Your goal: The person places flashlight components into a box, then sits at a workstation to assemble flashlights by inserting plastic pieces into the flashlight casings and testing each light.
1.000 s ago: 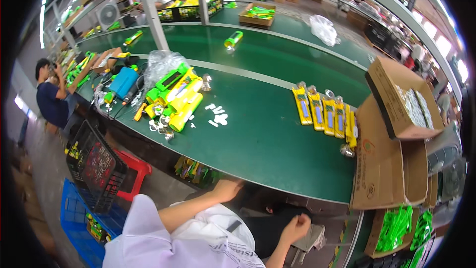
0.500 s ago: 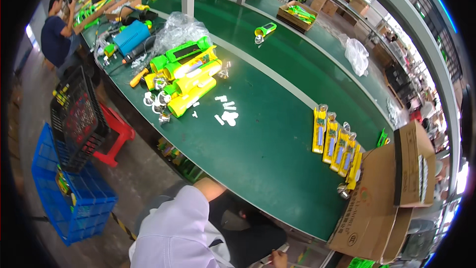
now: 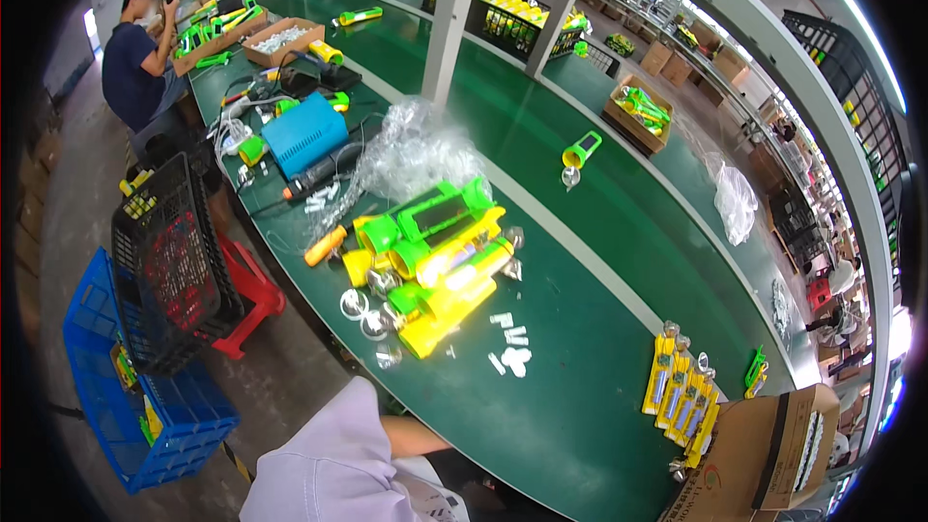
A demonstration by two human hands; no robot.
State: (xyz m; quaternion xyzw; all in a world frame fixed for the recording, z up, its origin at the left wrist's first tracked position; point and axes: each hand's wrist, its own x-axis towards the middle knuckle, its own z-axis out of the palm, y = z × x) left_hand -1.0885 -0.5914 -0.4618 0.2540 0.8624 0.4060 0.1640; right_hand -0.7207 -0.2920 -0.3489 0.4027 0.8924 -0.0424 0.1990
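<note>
Neither of my hands shows; a short piece of my bare arm (image 3: 414,436) passes from a pale lilac sleeve (image 3: 319,459) to the bench edge, where it drops from sight. Nearest on the green bench (image 3: 570,416) lies a heap of yellow and green flashlight housings (image 3: 449,319), with clear round reflectors (image 3: 355,304) beside it. An orange-handled screwdriver (image 3: 325,246) touches the heap's left side. Small white plastic pieces (image 3: 515,360) are scattered to its right. Farther right, several opened yellow flashlights (image 3: 681,396) stand in a slanting row, their circuit boards and batteries exposed.
A crumpled clear bag (image 3: 416,150) and a blue box-shaped device (image 3: 304,135) sit behind the heap. Grey posts (image 3: 450,29) rise from the bench. At right stands a cardboard box (image 3: 754,464); at left, a black crate (image 3: 179,261), a blue crate (image 3: 184,445) and a seated person (image 3: 135,68).
The view has swung left and up, so the bench things appear lower and farther right. A hand seen at the lower edge before is now out of the picture.
</note>
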